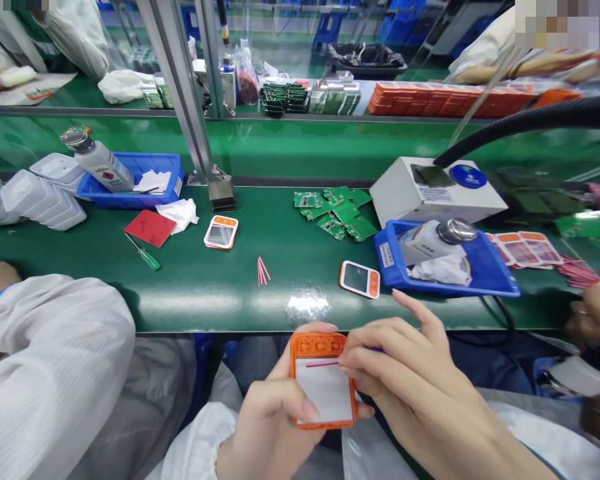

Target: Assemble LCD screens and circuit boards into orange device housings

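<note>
The left hand is curled around a small rectangular orange plastic frame with a pale flat panel, in front of the green desk's near edge; its rear fingers are mostly hidden. The right hand, one finger raised, pinches a thin pinkish-red strip, covering its right end. Whether strip meets panel is unclear.

Bright light falls on a green worktop, leaving white glare near its front edge; the hands are fairly sharp, while wide-angle distortion stretches the frame's sides and pixel blocks cover the upper corners.
</note>
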A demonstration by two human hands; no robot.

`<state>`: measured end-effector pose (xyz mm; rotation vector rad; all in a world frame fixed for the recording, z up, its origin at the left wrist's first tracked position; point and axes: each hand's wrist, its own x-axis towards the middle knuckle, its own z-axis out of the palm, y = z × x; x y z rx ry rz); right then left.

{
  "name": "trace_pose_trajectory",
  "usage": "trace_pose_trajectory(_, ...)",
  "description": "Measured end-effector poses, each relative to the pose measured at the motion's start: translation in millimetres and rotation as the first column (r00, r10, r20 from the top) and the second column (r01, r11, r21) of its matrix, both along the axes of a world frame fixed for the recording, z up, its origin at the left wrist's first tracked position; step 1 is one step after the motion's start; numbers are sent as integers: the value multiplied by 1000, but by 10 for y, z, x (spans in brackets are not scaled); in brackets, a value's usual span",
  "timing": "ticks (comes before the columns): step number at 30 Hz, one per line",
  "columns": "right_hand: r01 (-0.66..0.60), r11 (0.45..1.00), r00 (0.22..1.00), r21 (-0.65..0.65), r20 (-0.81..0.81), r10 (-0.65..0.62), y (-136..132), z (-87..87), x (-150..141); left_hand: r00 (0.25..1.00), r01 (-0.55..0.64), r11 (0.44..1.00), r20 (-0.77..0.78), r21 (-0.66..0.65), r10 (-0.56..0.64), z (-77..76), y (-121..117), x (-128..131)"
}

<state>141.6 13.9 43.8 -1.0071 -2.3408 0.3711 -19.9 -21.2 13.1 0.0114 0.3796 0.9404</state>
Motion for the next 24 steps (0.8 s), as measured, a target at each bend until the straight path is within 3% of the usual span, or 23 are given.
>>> trace_pose_trajectory(17, 77, 996, 991, 39, 107, -80, -115, -4, -24, 1000, 12, 999, 3, -51, -11, 74, 35, 47)
trace_pose_trajectory(24, 21, 997, 982, 77, 186, -35, -89, 4, -17, 1000, 3, 999, 16, -43, -2, 48, 19, 67)
